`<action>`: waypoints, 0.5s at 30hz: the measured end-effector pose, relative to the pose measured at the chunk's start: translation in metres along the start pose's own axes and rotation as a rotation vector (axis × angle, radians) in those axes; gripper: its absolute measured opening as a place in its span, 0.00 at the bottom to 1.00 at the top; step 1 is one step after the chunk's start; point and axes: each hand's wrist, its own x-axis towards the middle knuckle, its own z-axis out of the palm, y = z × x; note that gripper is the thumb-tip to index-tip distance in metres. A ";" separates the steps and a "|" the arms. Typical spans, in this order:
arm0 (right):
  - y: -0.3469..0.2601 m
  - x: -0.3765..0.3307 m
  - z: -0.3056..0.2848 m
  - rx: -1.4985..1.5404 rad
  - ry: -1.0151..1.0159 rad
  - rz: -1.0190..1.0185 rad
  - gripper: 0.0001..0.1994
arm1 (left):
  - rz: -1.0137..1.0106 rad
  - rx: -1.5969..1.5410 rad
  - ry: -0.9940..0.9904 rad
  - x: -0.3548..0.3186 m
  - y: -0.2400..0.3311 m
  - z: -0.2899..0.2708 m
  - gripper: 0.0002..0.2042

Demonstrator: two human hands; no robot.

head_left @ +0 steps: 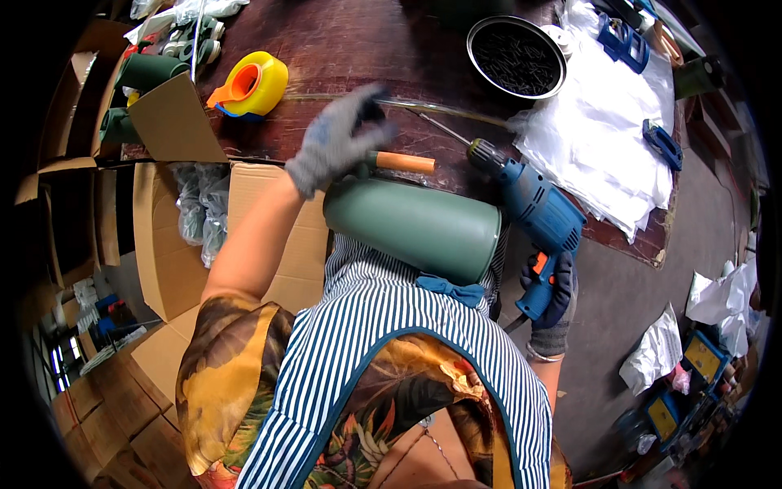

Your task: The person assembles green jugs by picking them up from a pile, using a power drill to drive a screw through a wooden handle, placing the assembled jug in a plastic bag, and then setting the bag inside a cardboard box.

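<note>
My right hand (551, 293), in a dark glove with a grey cuff, grips the handle of a blue power drill (542, 204). The drill's long thin bit (444, 129) points up and left over the table edge. My left hand (338, 138), in a grey glove, is raised above the near table edge; motion blurs its fingers, and I cannot make out anything in them. Just below it, an orange-brown rod-shaped piece (405, 163) sticks out to the right from a dark green part. A large smooth green cylinder (411, 228) lies across my lap, against my striped apron (342, 342).
On the dark red-brown table (366, 49) are a yellow tape roll (265, 84) with an orange core, a round tin (517, 57) of dark screws and white plastic bags (599, 138). Open cardboard boxes (171, 253) stand at the left. Crumpled wrapping (652, 354) lies on the right floor.
</note>
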 end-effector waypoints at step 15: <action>-0.092 0.011 -0.061 -0.177 -0.024 0.324 0.23 | 0.085 -0.167 -0.187 -0.032 -0.023 0.013 0.21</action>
